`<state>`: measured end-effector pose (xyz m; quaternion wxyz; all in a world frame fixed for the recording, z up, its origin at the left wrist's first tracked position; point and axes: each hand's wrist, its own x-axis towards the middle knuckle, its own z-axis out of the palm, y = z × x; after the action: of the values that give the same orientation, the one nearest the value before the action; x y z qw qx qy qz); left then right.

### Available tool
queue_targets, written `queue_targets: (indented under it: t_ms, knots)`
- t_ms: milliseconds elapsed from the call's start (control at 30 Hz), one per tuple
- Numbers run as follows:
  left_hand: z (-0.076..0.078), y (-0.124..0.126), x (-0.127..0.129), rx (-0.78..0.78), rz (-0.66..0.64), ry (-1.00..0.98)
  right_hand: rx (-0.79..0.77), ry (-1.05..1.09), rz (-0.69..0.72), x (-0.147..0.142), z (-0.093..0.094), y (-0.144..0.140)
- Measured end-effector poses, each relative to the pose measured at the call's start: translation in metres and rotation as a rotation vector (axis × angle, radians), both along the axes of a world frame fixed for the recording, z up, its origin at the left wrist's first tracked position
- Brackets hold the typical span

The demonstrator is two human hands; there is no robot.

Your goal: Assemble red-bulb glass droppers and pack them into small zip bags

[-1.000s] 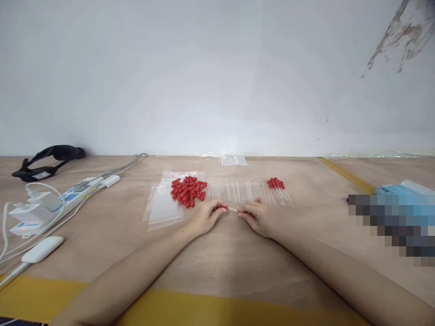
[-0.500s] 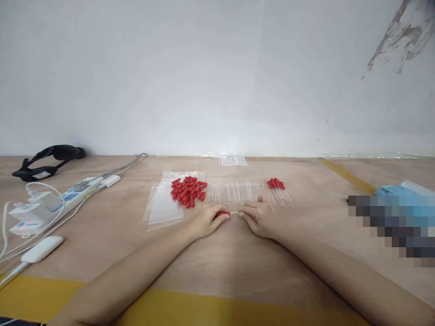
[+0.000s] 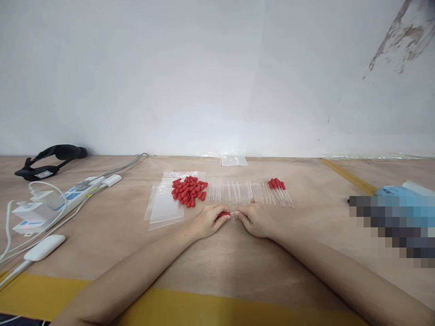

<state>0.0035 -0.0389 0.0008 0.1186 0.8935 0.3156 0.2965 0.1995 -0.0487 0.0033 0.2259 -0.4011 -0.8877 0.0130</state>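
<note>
My left hand [image 3: 211, 221] pinches a red rubber dropper bulb [image 3: 224, 213] between thumb and fingers. From the bulb a clear glass dropper tube [image 3: 232, 214] runs into the closed fingers of my right hand [image 3: 252, 218]; how deep the tube sits in the bulb is hidden. Beyond my left hand, a heap of red bulbs [image 3: 187, 191] lies on clear plastic bags [image 3: 165, 210]. A row of loose clear tubes [image 3: 234, 192] stretches to the right of the heap. Past my right hand lie several droppers with red bulbs on their tubes [image 3: 280, 190].
On the left are a power strip [image 3: 76, 194] with chargers and white cables, a white oval device [image 3: 45, 248] and a black strap-like headset [image 3: 50, 162]. A small plastic bag [image 3: 234, 161] lies by the wall. At right is a blue package [image 3: 401, 199] beside a blurred-out patch.
My right hand has shifted left toward my left hand, so less of the tube shows between them. The left hand keeps its hold on the bulb.
</note>
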Motion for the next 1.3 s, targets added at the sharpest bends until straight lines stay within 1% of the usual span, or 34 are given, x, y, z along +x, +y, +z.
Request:
queue_targets:
  t_ms: [133,200,233,267,333,400,433,500,533,600,667,767,967,1033,1100,1200,1300]
  knots:
    - [0.004,0.001,-0.002,-0.014,0.032,-0.049,-0.086,0.016,0.042,0.003,0.013,0.001]
    - [0.005,0.003,-0.005,0.01,0.094,-0.121,-0.146,0.057,0.004,0.013,0.023,0.005]
    - [0.006,0.004,-0.007,0.024,0.135,-0.158,-0.174,0.086,-0.05,0.02,0.028,0.009]
    - [0.005,0.005,-0.009,0.033,0.172,-0.185,-0.198,0.115,-0.138,0.029,0.033,0.013]
    - [0.004,0.007,-0.012,0.024,0.208,-0.198,-0.222,0.164,-0.376,0.049,0.041,0.022]
    - [0.003,0.008,-0.014,0.002,0.188,-0.172,-0.207,0.191,-0.65,0.071,0.045,0.032]
    - [0.003,0.008,-0.014,-0.003,0.171,-0.157,-0.192,0.179,-0.76,0.082,0.046,0.036]
    - [0.002,0.009,-0.014,-0.003,0.144,-0.135,-0.171,0.146,-0.917,0.099,0.044,0.043]
    - [0.002,0.009,-0.014,-0.003,0.137,-0.127,-0.171,0.126,-0.971,0.105,0.041,0.045]
    - [0.002,0.009,-0.014,-0.008,0.134,-0.119,-0.203,0.09,-1.036,0.113,0.036,0.048]
    - [0.002,0.009,-0.014,-0.019,0.136,-0.112,-0.266,0.053,-1.05,0.117,0.03,0.05]
    - [0.002,0.009,-0.015,-0.023,0.141,-0.105,-0.337,0.009,-1.019,0.119,0.025,0.053]
    - [0.004,0.009,-0.014,-0.031,0.153,-0.092,-0.402,-0.039,-1.004,0.123,0.023,0.056]
    - [0.004,0.009,-0.014,-0.033,0.154,-0.085,-0.375,-0.036,-1.011,0.122,0.024,0.055]
    - [0.004,0.009,-0.013,-0.032,0.157,-0.081,-0.303,-0.017,-0.993,0.117,0.024,0.052]
    - [0.004,0.009,-0.013,-0.023,0.155,-0.086,-0.213,0.009,-0.916,0.103,0.024,0.048]
    - [0.005,0.009,-0.013,-0.004,0.182,-0.088,-0.209,-0.039,-0.876,0.089,0.022,0.046]
